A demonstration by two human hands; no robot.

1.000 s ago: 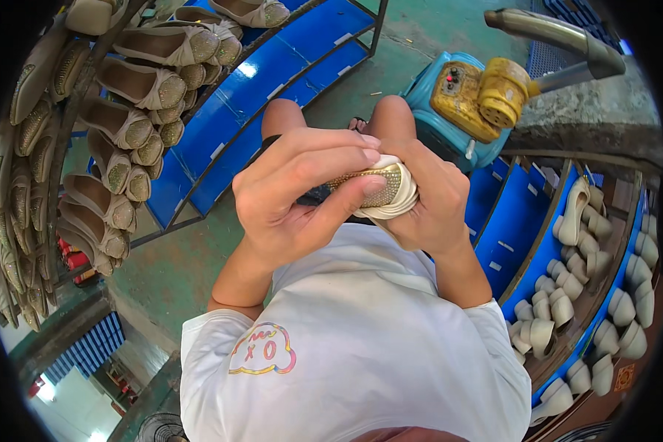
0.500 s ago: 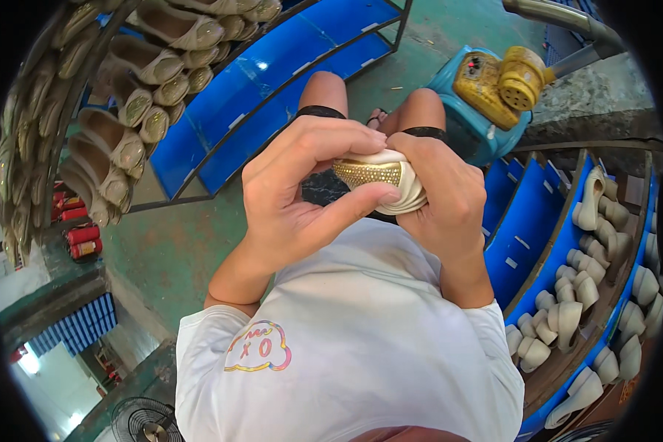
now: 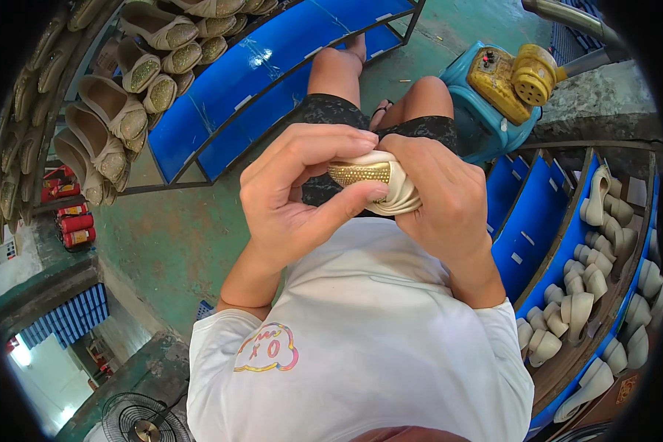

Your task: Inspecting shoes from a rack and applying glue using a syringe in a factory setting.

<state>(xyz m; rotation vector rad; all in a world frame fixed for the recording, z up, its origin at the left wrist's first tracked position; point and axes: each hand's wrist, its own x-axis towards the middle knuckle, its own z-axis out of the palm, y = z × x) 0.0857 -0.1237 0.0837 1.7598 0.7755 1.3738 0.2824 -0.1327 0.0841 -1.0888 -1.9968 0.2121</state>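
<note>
Left hand (image 3: 272,199), thumb lowered, bares more gold studs (image 3: 362,174) on cream shoe (image 3: 402,193).

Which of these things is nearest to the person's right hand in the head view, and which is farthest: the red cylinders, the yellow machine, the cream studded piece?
1. Cream studded piece: held in the right hand, touching it.
2. Yellow machine: apart from the hand, toward the upper right.
3. Red cylinders: farthest, at the view's left side.

Worn green floor (image 3: 177,250), blue shelving (image 3: 217,81) left and right, rough grey ledge (image 3: 604,110)
</note>
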